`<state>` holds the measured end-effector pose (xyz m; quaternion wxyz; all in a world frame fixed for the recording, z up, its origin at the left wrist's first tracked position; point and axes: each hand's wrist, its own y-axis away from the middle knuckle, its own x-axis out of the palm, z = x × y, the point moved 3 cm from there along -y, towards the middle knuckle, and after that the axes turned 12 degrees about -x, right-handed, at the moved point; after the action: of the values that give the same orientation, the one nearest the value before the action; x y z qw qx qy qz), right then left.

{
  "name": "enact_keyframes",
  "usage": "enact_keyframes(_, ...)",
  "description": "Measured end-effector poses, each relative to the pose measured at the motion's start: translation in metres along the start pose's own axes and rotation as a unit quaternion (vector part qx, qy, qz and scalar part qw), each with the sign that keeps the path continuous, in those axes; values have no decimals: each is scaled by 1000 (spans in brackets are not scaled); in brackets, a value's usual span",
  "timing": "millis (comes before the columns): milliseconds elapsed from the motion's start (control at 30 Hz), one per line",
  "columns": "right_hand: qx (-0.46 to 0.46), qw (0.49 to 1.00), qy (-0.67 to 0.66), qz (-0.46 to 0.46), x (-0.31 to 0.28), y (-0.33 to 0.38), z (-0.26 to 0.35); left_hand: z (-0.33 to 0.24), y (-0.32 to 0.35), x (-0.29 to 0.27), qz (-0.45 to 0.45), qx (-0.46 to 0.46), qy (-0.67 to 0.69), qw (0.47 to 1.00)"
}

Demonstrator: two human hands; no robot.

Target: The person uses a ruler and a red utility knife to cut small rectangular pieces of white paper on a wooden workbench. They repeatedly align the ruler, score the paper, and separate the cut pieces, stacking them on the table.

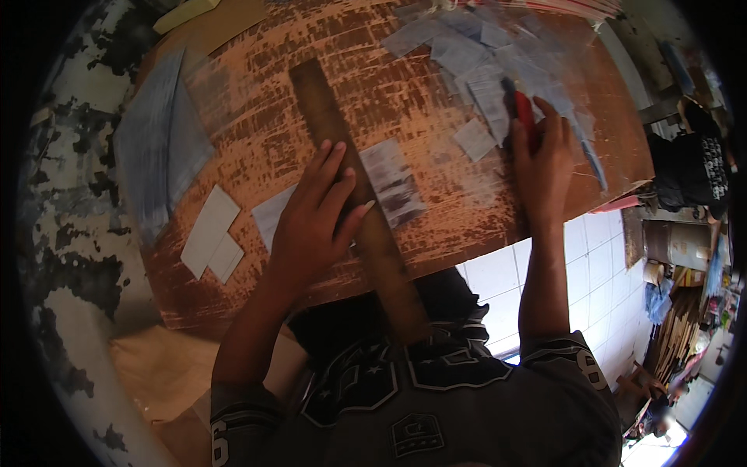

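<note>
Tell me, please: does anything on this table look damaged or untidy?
Yes. The tabletop looks badly worn, with ragged streaks of lighter orange showing through darker brown. Near its far right, bluish-grey sheets lie at mixed angles in a loose, overlapping heap.

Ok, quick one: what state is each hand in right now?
Left hand: open, fingers laid on the long brown strip.
Right hand: closed around a red tool, probably a cutter.
</note>
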<state>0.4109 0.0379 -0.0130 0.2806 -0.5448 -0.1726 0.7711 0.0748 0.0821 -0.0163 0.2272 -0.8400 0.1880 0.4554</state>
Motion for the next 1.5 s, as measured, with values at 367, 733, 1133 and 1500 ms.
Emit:
enact_keyframes(367,-23,995,-53,-83,-2,0,-7,-4,-1,-5,-14,-10,-1,1000)
enact_keyframes(733,54,979,-153,-122,-7,3,-8,0,-4,-4,-52,46,6,998)
enact_keyframes(1133,207,789,-564,-127,-32,11,-15,1,7,-4,-75,52,19,996)
enact_keyframes(1500,173,833,-521,66,-70,45,56,1,3,0,-76,40,13,996)
